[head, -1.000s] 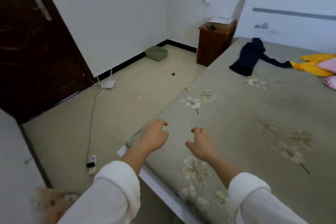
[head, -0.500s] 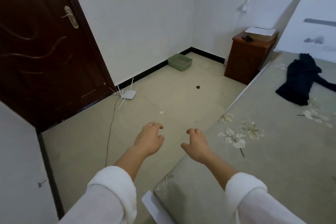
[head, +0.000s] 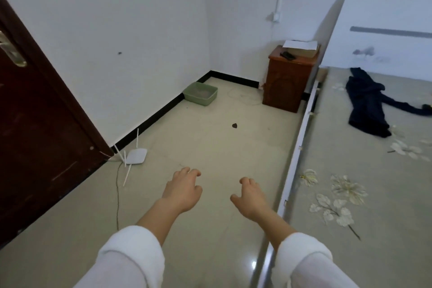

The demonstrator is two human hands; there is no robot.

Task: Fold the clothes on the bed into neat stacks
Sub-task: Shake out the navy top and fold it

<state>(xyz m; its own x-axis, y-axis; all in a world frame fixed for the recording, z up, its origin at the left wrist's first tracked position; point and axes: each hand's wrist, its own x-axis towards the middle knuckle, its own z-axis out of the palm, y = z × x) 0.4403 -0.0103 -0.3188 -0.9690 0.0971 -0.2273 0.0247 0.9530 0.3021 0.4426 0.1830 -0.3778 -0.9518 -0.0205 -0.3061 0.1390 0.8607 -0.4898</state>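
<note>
A dark navy garment lies crumpled on the bed, far right, near the headboard. The bed has a grey-green sheet with pale flowers. My left hand and my right hand hover over the floor, left of the bed's edge, fingers loosely curled and holding nothing. Both arms wear white sleeves. The other clothes on the bed are out of view.
A brown nightstand with papers stands at the head of the bed. A green tray sits by the wall. A white router with its cable lies near the dark wooden door. Tiled floor stretches ahead.
The view has swung left, away from the bed. My hands, over the bed corner a second ago, now hang over the floor. The yellow and pink clothes have left the view.
</note>
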